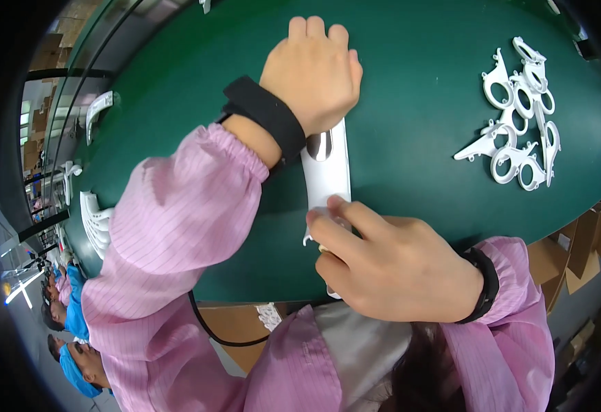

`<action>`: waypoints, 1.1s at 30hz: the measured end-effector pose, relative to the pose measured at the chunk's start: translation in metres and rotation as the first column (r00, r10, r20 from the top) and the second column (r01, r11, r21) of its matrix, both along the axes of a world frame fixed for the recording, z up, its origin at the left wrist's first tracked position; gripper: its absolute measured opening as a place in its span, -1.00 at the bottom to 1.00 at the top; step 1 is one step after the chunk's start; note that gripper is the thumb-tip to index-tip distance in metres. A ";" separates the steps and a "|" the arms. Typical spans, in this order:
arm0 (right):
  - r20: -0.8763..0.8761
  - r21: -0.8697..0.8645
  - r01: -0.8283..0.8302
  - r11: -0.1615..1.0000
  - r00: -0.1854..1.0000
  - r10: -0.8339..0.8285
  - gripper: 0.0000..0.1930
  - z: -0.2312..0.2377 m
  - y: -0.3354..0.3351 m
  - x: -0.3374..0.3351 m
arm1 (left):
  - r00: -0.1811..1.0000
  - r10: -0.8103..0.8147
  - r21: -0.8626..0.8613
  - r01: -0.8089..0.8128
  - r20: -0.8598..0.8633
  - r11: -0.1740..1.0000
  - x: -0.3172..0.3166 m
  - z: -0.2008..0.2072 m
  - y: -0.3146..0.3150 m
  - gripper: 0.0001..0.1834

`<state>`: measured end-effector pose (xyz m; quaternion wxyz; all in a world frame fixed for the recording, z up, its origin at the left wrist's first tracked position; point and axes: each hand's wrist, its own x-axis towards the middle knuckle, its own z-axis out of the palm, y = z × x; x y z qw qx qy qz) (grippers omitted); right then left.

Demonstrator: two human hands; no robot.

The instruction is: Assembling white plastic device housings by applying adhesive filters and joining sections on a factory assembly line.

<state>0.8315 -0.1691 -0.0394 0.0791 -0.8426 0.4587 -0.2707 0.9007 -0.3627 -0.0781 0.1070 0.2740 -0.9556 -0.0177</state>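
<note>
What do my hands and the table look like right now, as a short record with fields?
Left hand: over the far end of a long white piece, grip hidden
Right hand: at that piece's near end, grip partly hidden
Surface: green table
Right side: cluster of white ring-shaped parts
Left side: curved white pieces

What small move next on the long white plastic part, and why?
I'd probably lift the bare right hand slightly to check the near end of the long white plastic part: the fingers partly hide it, while the left hand covers the far end.
</note>
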 end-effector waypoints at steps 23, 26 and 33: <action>-0.130 0.355 0.530 0.770 0.844 -0.521 -0.31 0.024 -0.029 -0.083 | 0.990 0.140 0.310 -0.137 0.014 0.941 0.074 0.035 0.066 -0.26; -0.018 0.170 0.496 0.852 0.866 -0.500 -0.31 0.014 -0.041 -0.065 | 0.976 0.198 0.447 -0.136 -0.095 0.884 0.074 0.036 0.065 -0.31; 0.226 0.457 0.433 0.777 0.789 -0.572 0.03 0.021 -0.051 -0.030 | 0.922 0.273 0.486 -0.111 -0.276 0.867 0.086 0.058 0.069 -0.47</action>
